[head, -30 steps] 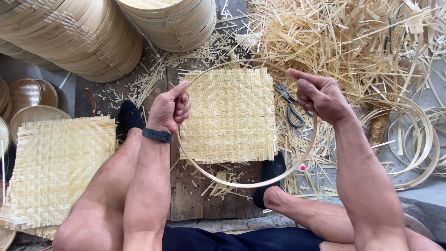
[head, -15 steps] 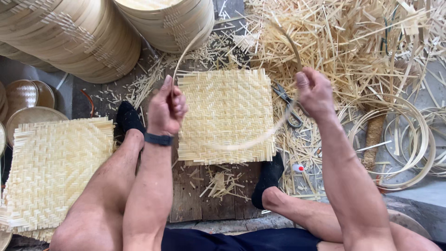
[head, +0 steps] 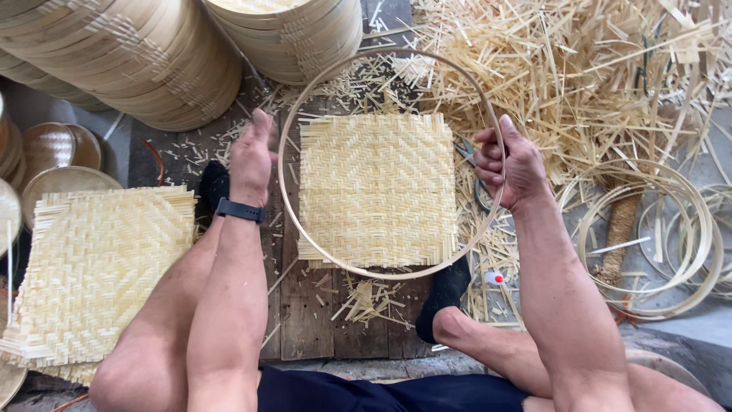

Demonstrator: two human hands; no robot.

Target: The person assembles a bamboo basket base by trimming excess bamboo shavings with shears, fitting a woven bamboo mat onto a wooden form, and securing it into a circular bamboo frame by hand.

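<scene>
Left hand (head: 252, 156) and right hand (head: 512, 164) are gripping opposite sides of a thin bamboo hoop (head: 366, 272), holding it over a square woven mat (head: 377, 187) lying on wooden boards (head: 313, 320).

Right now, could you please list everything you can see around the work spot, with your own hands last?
bamboo hoop: one, pale tan, held over the square mat, both hands on its sides
woven square mat: one, light yellow, on the wooden board inside the hoop
stack of woven mats: several, light yellow, at left beside the knee
stacked round bamboo rims: two tall piles, tan, top left and top centre
bamboo offcuts: a heap, straw-coloured, top right
loose hoops: several, tan, right
scissors: one, dark, partly hidden behind the right hand
wooden board: one, brown, under the mat
left hand: grip on hoop's left side, dark wristband
right hand: grip on hoop's right side
</scene>
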